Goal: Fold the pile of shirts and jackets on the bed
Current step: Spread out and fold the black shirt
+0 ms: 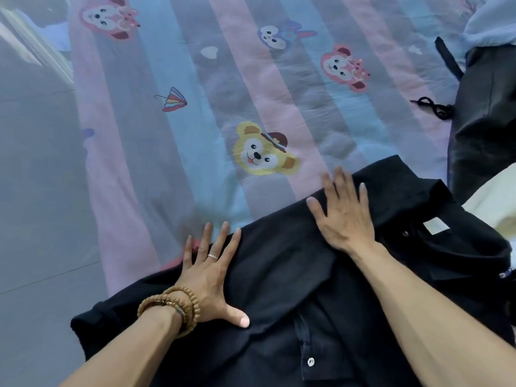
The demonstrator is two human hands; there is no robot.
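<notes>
Spread across the near edge of the bed point(173, 169), the black shirt point(293, 275) (soft, light, probably cotton) lies under left hand point(208, 277) and right hand point(344, 216), fingers straight and pressing, best lifted at its hem or shoulders.

Striped bedsheet point(195, 121) lies bare ahead and left; dark jacket pile point(485, 113) crowds the right edge.

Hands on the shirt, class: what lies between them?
Only black shirt cloth lies between the left hand and right hand, seen in the head view.
</notes>
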